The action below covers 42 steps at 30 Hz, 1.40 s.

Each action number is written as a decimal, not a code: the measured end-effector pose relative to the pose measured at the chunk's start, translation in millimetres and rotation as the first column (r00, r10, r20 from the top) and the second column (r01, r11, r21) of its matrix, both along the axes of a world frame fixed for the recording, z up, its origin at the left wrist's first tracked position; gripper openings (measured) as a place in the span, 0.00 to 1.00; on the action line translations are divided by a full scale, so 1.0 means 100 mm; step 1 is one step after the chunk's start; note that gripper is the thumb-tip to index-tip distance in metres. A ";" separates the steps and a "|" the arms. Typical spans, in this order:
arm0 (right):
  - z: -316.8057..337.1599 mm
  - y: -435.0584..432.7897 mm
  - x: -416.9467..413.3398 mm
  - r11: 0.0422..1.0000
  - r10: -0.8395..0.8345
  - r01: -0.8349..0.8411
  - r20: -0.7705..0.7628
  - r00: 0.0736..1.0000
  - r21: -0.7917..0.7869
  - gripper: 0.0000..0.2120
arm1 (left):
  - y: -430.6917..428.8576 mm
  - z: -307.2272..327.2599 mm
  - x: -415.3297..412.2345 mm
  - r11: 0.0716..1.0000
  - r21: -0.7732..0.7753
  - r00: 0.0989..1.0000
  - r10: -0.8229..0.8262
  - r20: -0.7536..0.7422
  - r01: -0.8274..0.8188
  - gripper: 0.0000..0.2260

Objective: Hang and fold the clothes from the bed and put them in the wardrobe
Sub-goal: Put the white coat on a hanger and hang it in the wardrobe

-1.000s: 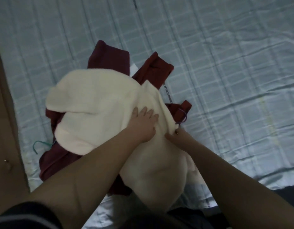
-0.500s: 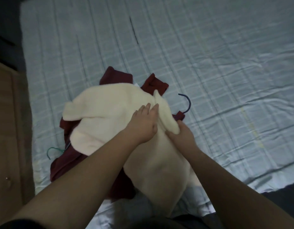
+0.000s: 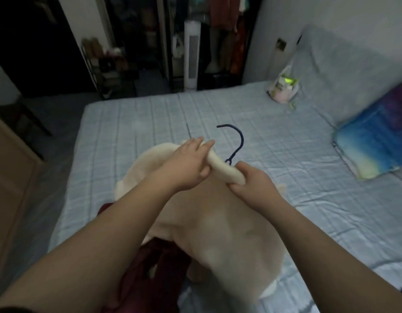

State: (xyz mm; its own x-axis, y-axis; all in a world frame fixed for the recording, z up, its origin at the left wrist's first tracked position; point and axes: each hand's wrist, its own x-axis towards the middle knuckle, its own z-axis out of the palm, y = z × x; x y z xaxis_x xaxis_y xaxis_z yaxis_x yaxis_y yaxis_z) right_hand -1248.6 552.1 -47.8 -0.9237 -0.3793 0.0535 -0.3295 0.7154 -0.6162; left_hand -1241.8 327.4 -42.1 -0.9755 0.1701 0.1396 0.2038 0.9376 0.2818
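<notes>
Both left hand [image 3: 186,164], right hand [image 3: 252,180] grip cream garment's [image 3: 218,224] apparently rolled edge.

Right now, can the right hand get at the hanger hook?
Probably yes. The hook stands bare just beyond the right hand, with nothing over it. But that hand grips the cream garment, so it would have to let go first.

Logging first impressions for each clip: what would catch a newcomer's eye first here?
The left hand and right hand grip the rolled edge of a cream garment at the centre, over the bed. A dark blue hanger hook sticks up just behind them. Under the left forearm lie dark red clothes.
</notes>
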 end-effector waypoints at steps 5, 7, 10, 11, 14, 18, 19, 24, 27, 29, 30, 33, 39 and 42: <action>0.93 -0.03 0.09 0.991 0.130 -0.122 -0.208 0.969 0.055 0.09 | -0.16 0.89 0.42 0.996 0.006 0.989 0.089 -0.119 -0.089 0.31; 1.30 -0.05 0.13 0.981 0.193 -0.177 -0.304 0.933 0.080 0.09 | -0.21 1.23 0.63 0.990 0.007 0.973 0.141 -0.181 -0.142 0.28; 1.83 -0.06 0.24 0.959 0.283 -0.254 -0.467 0.838 0.127 0.09 | -0.24 1.75 0.95 0.978 0.021 0.955 0.207 -0.214 -0.208 0.24; 2.00 -0.05 0.28 0.951 0.310 -0.273 -0.521 0.795 0.148 0.09 | -0.24 1.92 1.06 0.976 0.039 0.954 0.216 -0.208 -0.213 0.23; 2.46 0.04 0.41 0.928 0.369 -0.304 -0.639 0.675 0.214 0.10 | -0.20 2.38 1.37 0.969 0.141 0.954 0.227 -0.197 -0.201 0.19; 2.98 0.25 0.60 0.906 0.409 -0.315 -0.769 0.492 0.281 0.09 | -0.04 2.87 1.73 0.963 0.207 0.962 0.209 -0.173 -0.172 0.19; 3.09 0.31 0.63 0.908 0.399 -0.313 -0.799 0.451 0.277 0.08 | 0.01 2.98 1.81 0.962 0.212 0.961 0.212 -0.176 -0.173 0.20; 3.44 0.58 0.73 0.914 0.307 -0.356 -0.907 0.289 0.195 0.06 | 0.38 3.37 2.16 0.940 0.281 0.922 0.272 -0.277 -0.193 0.11; 3.50 0.67 0.68 0.912 0.292 -0.380 -0.898 0.328 0.157 0.08 | 0.65 3.44 2.29 0.941 0.269 0.885 0.297 -0.357 -0.207 0.06; 3.48 0.73 0.61 0.900 0.301 -0.427 -0.836 0.459 0.090 0.13 | 0.78 3.44 2.36 0.934 0.261 0.846 0.337 -0.412 -0.245 0.04; 3.46 0.76 0.60 0.887 0.300 -0.461 -0.791 0.533 0.026 0.18 | 0.82 3.44 2.40 0.927 0.251 0.824 0.364 -0.434 -0.277 0.03; 3.36 0.88 0.55 0.855 0.320 -0.498 -0.607 0.727 -0.145 0.25 | 0.88 3.45 2.53 0.906 0.252 0.792 0.420 -0.444 -0.339 0.03; 3.22 0.90 0.62 0.861 0.476 -0.496 -0.519 0.710 0.111 0.19 | 0.94 3.47 2.71 0.908 0.211 0.777 0.419 -0.469 -0.362 0.02; 3.12 0.79 0.67 0.840 0.521 -0.531 -0.448 0.727 0.115 0.12 | 0.88 3.43 2.81 0.898 0.193 0.766 0.439 -0.471 -0.396 0.02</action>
State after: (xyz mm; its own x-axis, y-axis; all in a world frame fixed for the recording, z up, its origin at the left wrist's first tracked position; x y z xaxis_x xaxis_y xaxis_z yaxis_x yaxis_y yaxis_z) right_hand -1181.6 631.5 264.0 -0.4465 -0.7914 0.4175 -0.8879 0.3341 -0.3161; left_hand -960.9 415.3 300.7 -0.7433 -0.2699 0.6121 -0.0721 0.9420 0.3277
